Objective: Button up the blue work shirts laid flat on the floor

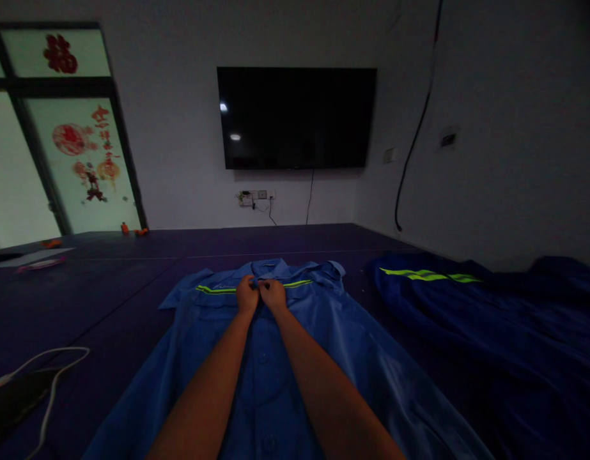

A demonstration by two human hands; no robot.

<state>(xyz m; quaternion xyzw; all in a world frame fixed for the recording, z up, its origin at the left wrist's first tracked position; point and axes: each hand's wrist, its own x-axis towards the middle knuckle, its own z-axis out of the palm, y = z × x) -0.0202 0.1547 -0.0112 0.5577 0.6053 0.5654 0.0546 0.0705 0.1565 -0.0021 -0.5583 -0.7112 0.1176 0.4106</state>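
A blue work shirt [323,345] with a yellow-green reflective stripe lies flat on the dark purple floor mat [107,287], collar pointing away from me. My left hand [247,296] and my right hand [273,294] meet side by side at the shirt's chest, just below the collar. Both are closed, pinching the front placket where the stripe crosses it. A row of buttons runs down the shirt's middle between my forearms.
A darker blue garment [491,319] with reflective stripes is heaped at the right. A white cable and dark device [31,383] lie at the lower left. A wall-mounted TV [297,118] hangs ahead, a glass door [78,160] with red decorations stands at the left.
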